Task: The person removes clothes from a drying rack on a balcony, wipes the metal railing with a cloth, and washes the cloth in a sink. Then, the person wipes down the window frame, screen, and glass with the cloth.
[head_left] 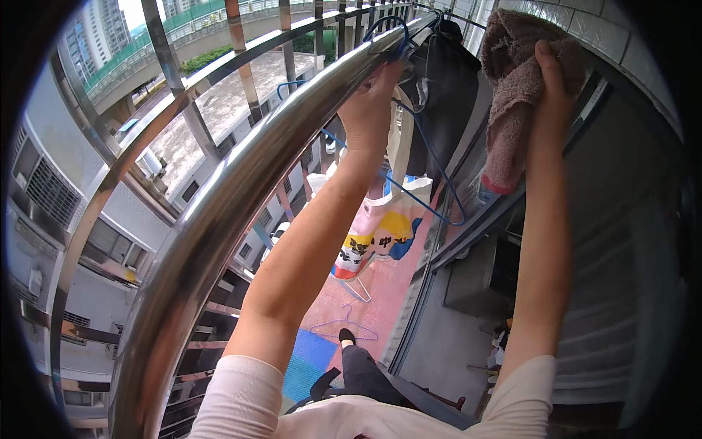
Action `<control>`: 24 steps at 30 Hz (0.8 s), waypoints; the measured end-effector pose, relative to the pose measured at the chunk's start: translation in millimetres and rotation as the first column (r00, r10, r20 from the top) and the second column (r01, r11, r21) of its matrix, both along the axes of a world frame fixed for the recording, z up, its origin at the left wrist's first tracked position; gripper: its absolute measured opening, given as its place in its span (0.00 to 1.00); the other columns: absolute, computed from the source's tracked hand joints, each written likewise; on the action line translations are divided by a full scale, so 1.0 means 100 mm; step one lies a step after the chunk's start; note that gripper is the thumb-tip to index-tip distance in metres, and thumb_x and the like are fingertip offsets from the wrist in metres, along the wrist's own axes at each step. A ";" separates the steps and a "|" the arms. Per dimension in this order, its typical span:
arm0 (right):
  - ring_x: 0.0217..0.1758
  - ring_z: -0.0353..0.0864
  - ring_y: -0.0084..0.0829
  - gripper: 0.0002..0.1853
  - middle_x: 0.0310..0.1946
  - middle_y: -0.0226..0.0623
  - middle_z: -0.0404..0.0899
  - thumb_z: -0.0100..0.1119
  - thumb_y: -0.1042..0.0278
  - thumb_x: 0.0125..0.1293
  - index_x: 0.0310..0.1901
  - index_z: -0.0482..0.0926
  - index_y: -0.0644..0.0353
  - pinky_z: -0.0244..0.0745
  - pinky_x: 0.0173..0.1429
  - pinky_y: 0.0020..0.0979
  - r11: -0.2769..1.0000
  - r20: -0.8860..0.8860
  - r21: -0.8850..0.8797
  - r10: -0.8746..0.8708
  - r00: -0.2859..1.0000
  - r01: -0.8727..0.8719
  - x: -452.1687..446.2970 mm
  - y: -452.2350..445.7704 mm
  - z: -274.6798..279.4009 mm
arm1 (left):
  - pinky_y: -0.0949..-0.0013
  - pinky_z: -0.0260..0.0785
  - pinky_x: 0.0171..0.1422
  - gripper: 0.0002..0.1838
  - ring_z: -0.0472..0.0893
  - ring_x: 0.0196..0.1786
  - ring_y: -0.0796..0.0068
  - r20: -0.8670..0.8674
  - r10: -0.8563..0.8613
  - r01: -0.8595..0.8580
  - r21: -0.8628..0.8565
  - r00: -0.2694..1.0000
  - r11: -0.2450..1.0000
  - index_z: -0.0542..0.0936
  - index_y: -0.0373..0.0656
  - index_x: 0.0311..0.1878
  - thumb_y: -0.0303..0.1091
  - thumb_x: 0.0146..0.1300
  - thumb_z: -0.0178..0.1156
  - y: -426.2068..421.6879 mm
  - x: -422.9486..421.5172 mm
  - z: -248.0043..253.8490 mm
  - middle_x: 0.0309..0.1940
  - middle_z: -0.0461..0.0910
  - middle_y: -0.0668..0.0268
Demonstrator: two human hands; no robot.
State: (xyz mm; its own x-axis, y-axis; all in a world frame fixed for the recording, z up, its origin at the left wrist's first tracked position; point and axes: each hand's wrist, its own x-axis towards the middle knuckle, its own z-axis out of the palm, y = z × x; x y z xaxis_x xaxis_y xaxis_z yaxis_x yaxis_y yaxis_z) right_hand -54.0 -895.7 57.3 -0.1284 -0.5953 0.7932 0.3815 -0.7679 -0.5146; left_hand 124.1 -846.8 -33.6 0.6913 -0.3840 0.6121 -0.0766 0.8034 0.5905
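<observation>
My left hand (369,106) is raised beside the thick steel rail (241,157), its fingers closed around the upper part of a blue clothes hanger (437,164). Part of that grip is hidden behind the hand. Up at the right, my right hand (553,88) grips a fuzzy brownish-pink towel (510,102) that is bunched up and has a brighter pink lower end. A printed tote bag (387,230) hangs by its straps beyond my left forearm. Dark clothing (447,95) hangs further along.
Metal window bars (175,110) curve along the left, with buildings and a road far below. A purple hanger (347,322) lies on the pink floor (395,293) near my shoe (347,336). Blue mats (311,355) adjoin it. A sliding-door frame (417,322) runs along the right.
</observation>
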 end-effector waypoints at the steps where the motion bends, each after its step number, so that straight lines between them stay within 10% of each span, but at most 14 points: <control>1: 0.44 0.75 0.22 0.21 0.41 0.31 0.75 0.67 0.64 0.56 0.50 0.73 0.60 0.72 0.46 0.26 0.998 0.002 -0.058 0.013 1.000 -0.013 0.06 0.00 -0.04 | 0.82 0.62 0.32 0.07 0.70 0.27 0.90 -0.060 -0.028 0.028 0.004 0.998 1.000 0.84 0.36 0.36 0.29 0.57 0.68 0.01 0.02 -0.07 0.26 0.81 0.73; 13: 0.43 0.78 0.21 0.20 0.41 0.29 0.81 0.71 0.66 0.54 0.48 0.79 0.60 0.72 0.48 0.24 0.972 -0.162 -0.051 0.220 0.962 -0.231 0.83 -0.01 0.05 | 0.78 0.67 0.43 0.26 0.75 0.35 0.82 -0.082 0.125 -0.129 -0.051 0.989 0.990 0.68 0.39 0.49 0.25 0.49 0.72 0.26 0.02 -0.22 0.30 0.76 0.70; 19: 0.41 0.81 0.23 0.23 0.38 0.34 0.83 0.73 0.59 0.50 0.45 0.81 0.61 0.74 0.48 0.25 0.952 -0.607 -0.094 0.177 0.774 -0.291 1.15 -0.37 0.03 | 0.75 0.69 0.42 0.09 0.77 0.33 0.76 0.276 0.423 -0.337 -0.307 0.863 0.890 0.80 0.34 0.29 0.15 0.45 0.71 0.54 -0.05 -0.32 0.34 0.78 0.64; 24: 0.35 0.84 0.28 0.26 0.33 0.38 0.85 0.74 0.50 0.45 0.42 0.83 0.60 0.77 0.46 0.30 0.895 -0.805 -0.046 0.230 0.547 -0.445 1.28 -0.07 0.12 | 0.72 0.68 0.37 0.13 0.74 0.37 0.70 0.546 0.428 -0.320 -0.285 0.720 0.903 0.81 0.37 0.32 0.23 0.42 0.74 0.63 -0.19 -0.39 0.43 0.71 0.59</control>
